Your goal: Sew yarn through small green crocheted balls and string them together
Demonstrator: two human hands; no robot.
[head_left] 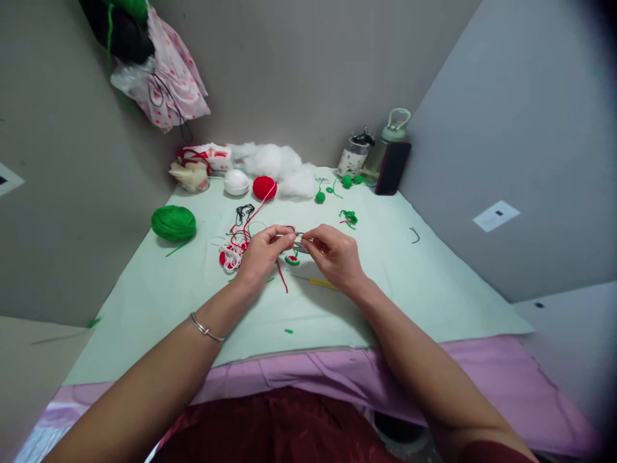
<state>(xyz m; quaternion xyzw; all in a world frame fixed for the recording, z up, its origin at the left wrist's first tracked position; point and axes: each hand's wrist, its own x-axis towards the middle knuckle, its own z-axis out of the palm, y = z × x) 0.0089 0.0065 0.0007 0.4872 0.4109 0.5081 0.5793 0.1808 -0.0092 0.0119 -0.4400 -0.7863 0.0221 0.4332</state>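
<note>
My left hand (266,252) and my right hand (336,254) meet above the middle of the table, fingertips pinched close together. A thin dark thread (299,234) shows between them; its ends are hidden by the fingers. Just beneath, a grey metal tool (299,247), perhaps scissors, is partly covered by my right hand. A small green and red crocheted piece (292,260) lies below my fingertips. Under my right hand rests a crochet hook with a yellow handle (322,283). Beside my left hand is a tangle of white yarn (233,256) with red strands.
A green yarn ball (173,223) sits at the left. Along the back are a white ball (236,182), a red yarn ball (265,188), white stuffing (274,162), a cup (353,158), a bottle (394,132) and a phone (393,168). Walls enclose the table.
</note>
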